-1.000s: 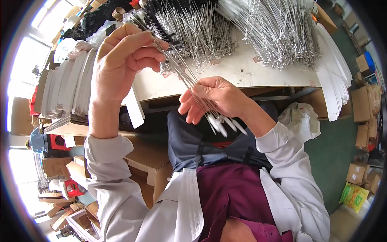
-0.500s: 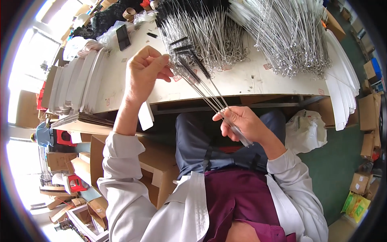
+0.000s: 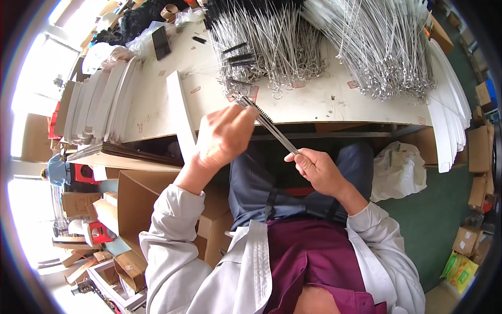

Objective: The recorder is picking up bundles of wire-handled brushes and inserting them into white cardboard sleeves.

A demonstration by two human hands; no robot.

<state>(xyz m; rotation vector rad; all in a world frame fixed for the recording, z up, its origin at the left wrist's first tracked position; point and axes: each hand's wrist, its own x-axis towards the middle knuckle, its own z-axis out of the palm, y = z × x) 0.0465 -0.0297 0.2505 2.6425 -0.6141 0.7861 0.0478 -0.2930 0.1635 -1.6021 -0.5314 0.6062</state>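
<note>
**Thin wire brushes held taut between two hands, above the lap**

Nearest, a white coat sleeve on each forearm, dark trousers below. Right hand point(image 3: 318, 168) pinched shut on the near, bare-wire end of a small bundle of wire brushes point(image 3: 274, 129); left hand point(image 3: 222, 137) closed around the far end, fingers curled over the dark bristled part. Bundle thus stretched on a slant between both grips, lifted clear of the tabletop point(image 3: 334, 102), likely so the stems lie parallel and even. How many stems in the bundle: too fine to tell.

Just beyond the left hand, a white strip of card point(image 3: 180, 112) lying over the near edge. To the left, a stack of white card pieces point(image 3: 97, 107) fanned on edge, handy to that side. Farther on, two big heaps of the same looped wire stems: one point(image 3: 266, 49) straight ahead, some with black bristles, another point(image 3: 381, 49) to the right. At the far left, a dark phone point(image 3: 160, 42) beside clear plastic bags. On the floor to the right, a white plastic bag point(image 3: 400, 170) and cardboard boxes point(image 3: 478, 152).
</note>
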